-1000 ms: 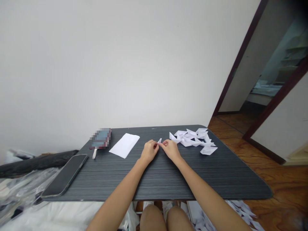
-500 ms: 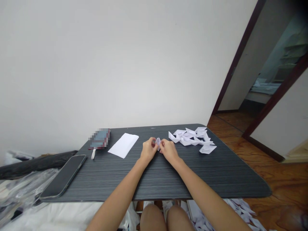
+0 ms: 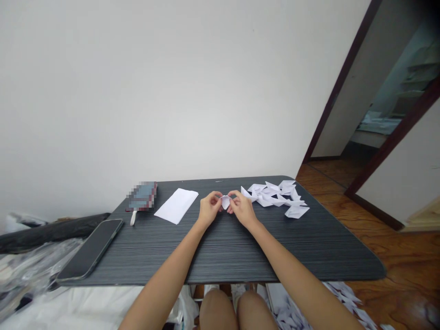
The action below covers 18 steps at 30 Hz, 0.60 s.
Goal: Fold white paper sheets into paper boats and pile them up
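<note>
A small piece of folded white paper is held between my two hands, above the middle of the dark table. My left hand pinches its left side and my right hand pinches its right side. Fingers cover both edges of the paper. To the right of my right hand lies a cluster of folded paper boats, with one boat at its near edge. Left of my left hand is a flat stack of white paper sheets.
A phone lies at the table's left edge. Behind it sits a partly blurred item with a white strap. More folded paper is piled below the table at the right. A white wall rises behind the table.
My hands have drawn slightly apart and the folded paper between them has spread wider. The camera view has shifted a little. The boats and the paper stack stay where they were.
</note>
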Each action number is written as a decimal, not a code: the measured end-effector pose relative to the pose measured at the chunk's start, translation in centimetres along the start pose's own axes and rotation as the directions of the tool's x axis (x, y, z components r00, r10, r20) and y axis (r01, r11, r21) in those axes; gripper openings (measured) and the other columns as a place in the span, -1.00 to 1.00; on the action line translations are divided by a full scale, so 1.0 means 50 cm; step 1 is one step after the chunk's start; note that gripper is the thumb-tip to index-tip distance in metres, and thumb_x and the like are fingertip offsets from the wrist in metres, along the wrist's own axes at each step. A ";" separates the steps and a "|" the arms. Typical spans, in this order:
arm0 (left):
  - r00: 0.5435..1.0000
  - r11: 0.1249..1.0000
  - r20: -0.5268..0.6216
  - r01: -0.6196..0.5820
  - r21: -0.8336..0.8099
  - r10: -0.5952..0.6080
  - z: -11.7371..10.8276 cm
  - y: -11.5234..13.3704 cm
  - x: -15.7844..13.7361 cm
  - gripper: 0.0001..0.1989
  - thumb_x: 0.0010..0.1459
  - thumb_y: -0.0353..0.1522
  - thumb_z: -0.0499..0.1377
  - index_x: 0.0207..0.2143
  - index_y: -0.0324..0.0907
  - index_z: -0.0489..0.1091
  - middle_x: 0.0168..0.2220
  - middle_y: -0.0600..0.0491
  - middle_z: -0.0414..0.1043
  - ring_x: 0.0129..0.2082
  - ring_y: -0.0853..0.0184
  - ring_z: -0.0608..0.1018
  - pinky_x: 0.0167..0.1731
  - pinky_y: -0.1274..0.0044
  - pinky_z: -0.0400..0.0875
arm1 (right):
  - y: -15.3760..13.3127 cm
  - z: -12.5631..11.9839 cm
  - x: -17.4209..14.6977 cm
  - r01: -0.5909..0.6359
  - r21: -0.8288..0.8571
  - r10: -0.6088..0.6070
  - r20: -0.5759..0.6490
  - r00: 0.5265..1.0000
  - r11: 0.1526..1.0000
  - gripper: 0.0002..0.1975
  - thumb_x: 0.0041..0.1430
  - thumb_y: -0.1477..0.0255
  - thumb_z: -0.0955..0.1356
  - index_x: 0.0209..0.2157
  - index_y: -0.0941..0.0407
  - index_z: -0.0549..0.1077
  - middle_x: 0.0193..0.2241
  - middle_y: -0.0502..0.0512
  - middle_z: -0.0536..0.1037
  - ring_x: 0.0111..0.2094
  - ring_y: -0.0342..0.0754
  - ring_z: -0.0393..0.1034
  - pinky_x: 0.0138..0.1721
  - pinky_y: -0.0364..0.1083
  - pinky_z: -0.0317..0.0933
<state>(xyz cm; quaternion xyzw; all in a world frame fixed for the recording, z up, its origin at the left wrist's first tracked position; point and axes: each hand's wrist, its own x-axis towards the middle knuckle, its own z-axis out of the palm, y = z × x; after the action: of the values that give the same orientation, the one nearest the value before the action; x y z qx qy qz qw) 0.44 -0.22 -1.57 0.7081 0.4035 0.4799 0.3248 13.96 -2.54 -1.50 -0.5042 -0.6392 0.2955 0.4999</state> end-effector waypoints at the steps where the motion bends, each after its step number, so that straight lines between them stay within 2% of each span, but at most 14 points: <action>1: 1.000 0.998 0.008 -0.003 -0.065 0.004 -0.005 0.000 0.002 -0.86 -0.03 -0.39 0.05 -0.37 -0.23 0.31 -0.64 0.15 0.32 -0.66 0.48 0.38 -0.56 0.64 0.28 | 0.001 -0.001 0.003 -0.005 0.124 0.005 0.004 1.000 0.992 -0.83 0.02 0.43 0.21 -0.30 0.14 0.31 -0.67 -0.03 0.43 -0.64 -0.15 0.36 -0.57 -0.17 0.27; 4: 1.000 0.974 0.022 0.005 -0.225 0.000 -0.019 0.000 0.007 -0.83 -0.04 -0.35 0.09 -0.38 -0.27 0.35 -0.60 0.09 0.37 -0.59 0.44 0.43 -0.44 0.58 0.32 | -0.002 -0.005 0.011 -0.067 0.408 0.059 0.031 0.998 0.911 -0.79 -0.08 0.37 0.30 -0.37 0.17 0.37 -0.58 0.02 0.47 -0.55 -0.12 0.40 -0.49 -0.11 0.34; 8: 0.999 0.934 0.040 0.046 -0.356 -0.034 -0.028 -0.001 0.006 -0.80 -0.07 -0.34 0.13 -0.39 -0.28 0.37 -0.54 0.05 0.41 -0.54 0.42 0.44 -0.39 0.54 0.33 | -0.011 -0.014 0.015 -0.139 0.558 0.109 0.086 0.990 0.818 -0.75 -0.20 0.35 0.37 -0.41 0.20 0.43 -0.52 0.06 0.51 -0.52 -0.12 0.40 -0.41 -0.07 0.35; 11: 0.997 0.916 0.061 0.058 -0.397 -0.037 -0.026 0.000 0.004 -0.81 -0.07 -0.33 0.12 -0.42 -0.29 0.36 -0.53 0.05 0.40 -0.55 0.42 0.44 -0.40 0.53 0.33 | -0.012 -0.021 0.014 -0.133 0.550 0.097 0.095 0.991 0.824 -0.75 -0.23 0.36 0.38 -0.44 0.20 0.46 -0.50 0.07 0.52 -0.52 -0.14 0.40 -0.36 -0.06 0.33; 15: 0.996 0.942 0.070 0.078 -0.326 -0.059 -0.019 0.007 0.003 -0.79 -0.10 -0.29 0.16 -0.49 -0.29 0.29 -0.55 0.09 0.35 -0.57 0.47 0.39 -0.48 0.58 0.32 | -0.011 -0.028 0.012 -0.086 0.440 0.047 0.097 0.994 0.894 -0.77 -0.22 0.37 0.37 -0.45 0.20 0.49 -0.44 0.11 0.53 -0.49 -0.13 0.40 -0.32 -0.07 0.31; 18: 0.996 0.950 0.073 0.064 -0.305 -0.044 -0.013 0.011 0.002 -0.73 -0.15 -0.29 0.20 -0.44 -0.26 0.21 -0.47 0.09 0.32 -0.51 0.49 0.39 -0.51 0.63 0.31 | -0.014 -0.031 0.011 -0.056 0.355 0.030 0.079 0.996 0.933 -0.78 -0.18 0.36 0.35 -0.47 0.21 0.48 -0.42 0.13 0.53 -0.51 -0.16 0.39 -0.37 -0.10 0.29</action>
<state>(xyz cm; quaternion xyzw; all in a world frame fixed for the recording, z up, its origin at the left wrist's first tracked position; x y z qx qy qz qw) 0.01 -0.32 -0.84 0.6531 0.3322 0.5042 0.4570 15.18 -2.43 -0.20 -0.4080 -0.5812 0.4357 0.5532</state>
